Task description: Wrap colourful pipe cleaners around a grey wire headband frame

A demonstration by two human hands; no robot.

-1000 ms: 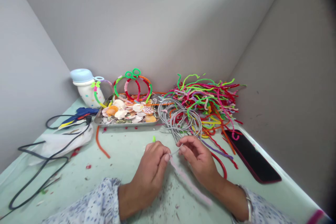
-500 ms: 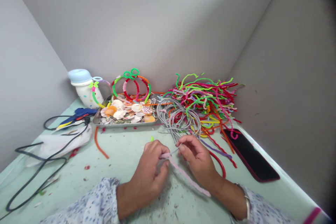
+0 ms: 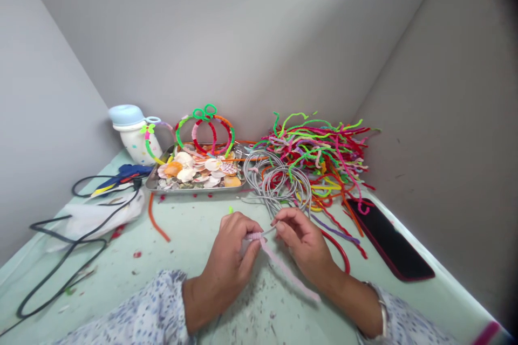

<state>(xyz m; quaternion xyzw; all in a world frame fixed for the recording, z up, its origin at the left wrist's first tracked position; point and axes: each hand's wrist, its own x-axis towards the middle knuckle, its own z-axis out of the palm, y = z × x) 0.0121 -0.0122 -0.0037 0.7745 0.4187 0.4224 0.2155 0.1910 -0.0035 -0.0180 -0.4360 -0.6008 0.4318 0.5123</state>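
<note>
A pale pink pipe cleaner (image 3: pixel 289 272) is coiled at one end around a thin grey wire (image 3: pixel 270 229), and its loose tail slants down to the right. My left hand (image 3: pixel 232 250) is closed on the coiled part between thumb and fingers. Between thumb and index finger, my right hand (image 3: pixel 301 242) pinches the grey wire just right of the coil. A small bright green tip (image 3: pixel 231 209) pokes out behind my left hand; what it belongs to is hidden.
Behind my hands lie looped grey wire (image 3: pixel 279 186) and a heap of coloured pipe cleaners (image 3: pixel 319 145). A metal tray (image 3: pixel 194 191) holds seashells, with fuzzy rings (image 3: pixel 214 137) standing there. A white bottle (image 3: pixel 140 143), blue-handled pliers (image 3: pixel 125 175) and a black cable (image 3: pixel 60 248) are left; a phone (image 3: pixel 392 240) is right.
The pink tail has swung slightly left and down. My left thumb sits closer to the coil. Both hands keep their grips, and the whole view has shifted a little.
</note>
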